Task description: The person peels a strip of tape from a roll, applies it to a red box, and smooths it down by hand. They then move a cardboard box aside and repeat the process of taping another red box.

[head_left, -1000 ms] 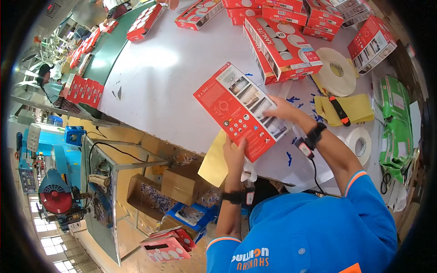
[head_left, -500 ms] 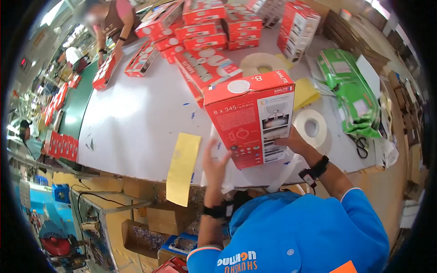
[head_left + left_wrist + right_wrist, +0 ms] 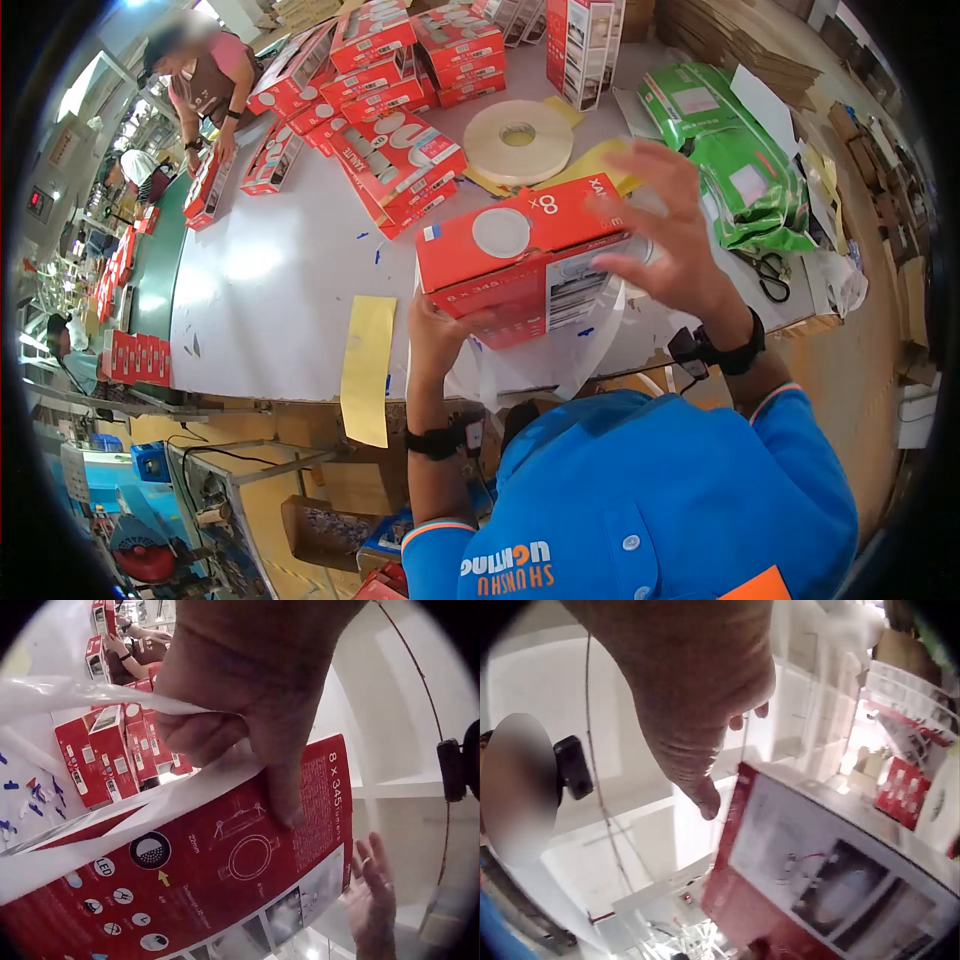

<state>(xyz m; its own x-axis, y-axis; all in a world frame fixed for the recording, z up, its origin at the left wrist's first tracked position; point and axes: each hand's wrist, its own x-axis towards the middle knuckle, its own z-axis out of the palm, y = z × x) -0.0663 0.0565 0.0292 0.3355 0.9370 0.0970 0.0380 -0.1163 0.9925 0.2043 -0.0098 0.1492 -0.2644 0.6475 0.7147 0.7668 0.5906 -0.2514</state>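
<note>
A red XANLITE carton (image 3: 515, 285) is held near the table's front edge, its top panel with a white disc picture turned up. My left hand (image 3: 437, 335) grips its left side. In the left wrist view, the thumb (image 3: 285, 791) lies on the printed red face and the fingers curl behind the edge. A whitish translucent strip (image 3: 75, 701) runs into that hand between thumb and fingers. My right hand (image 3: 680, 235) hovers by the carton's right end, fingers spread. The right wrist view shows its thumb (image 3: 705, 799) apart from the carton's corner.
Stacked red cartons (image 3: 385, 85) stand at the back. Beyond the held carton lies a large tape roll (image 3: 480, 145) on yellow sheets. A yellow strip of paper (image 3: 367, 370) overhangs the front edge. Green bags (image 3: 735, 180) and scissors (image 3: 772, 278) lie right. Another person (image 3: 205, 90) handles a carton.
The carton has turned from its printed side to show its top. My left hand let go, then gripped the left side; my right hand has released the carton and risen.
</note>
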